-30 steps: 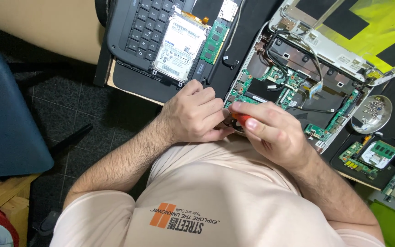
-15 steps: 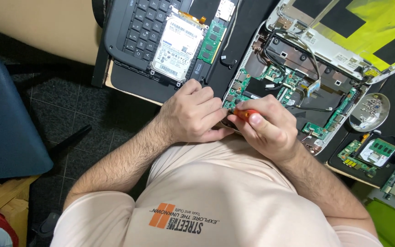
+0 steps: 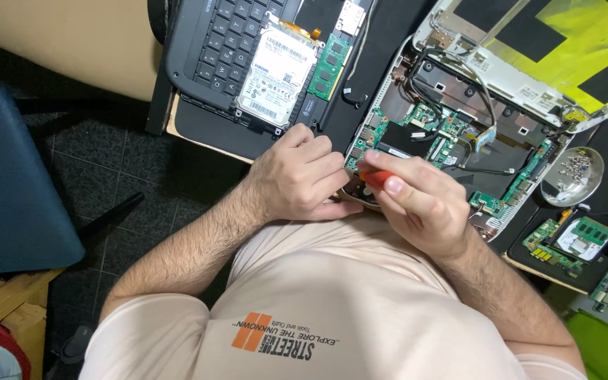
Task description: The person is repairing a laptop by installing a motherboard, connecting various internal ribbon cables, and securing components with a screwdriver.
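Note:
An opened laptop base lies on the desk with its green circuit board and black cables exposed. My right hand is closed around a red-handled screwdriver at the laptop's near left corner. The tool's tip is hidden by my fingers. My left hand rests beside it with fingers curled, touching the laptop's left edge and the desk. Whether it pinches anything I cannot see.
A removed keyboard carries a silver hard drive and a green memory stick. A small metal dish of screws sits at the right, above loose circuit boards. A blue chair seat stands left.
My right hand has shifted slightly left along the laptop's near edge with the screwdriver. My left hand stays in place.

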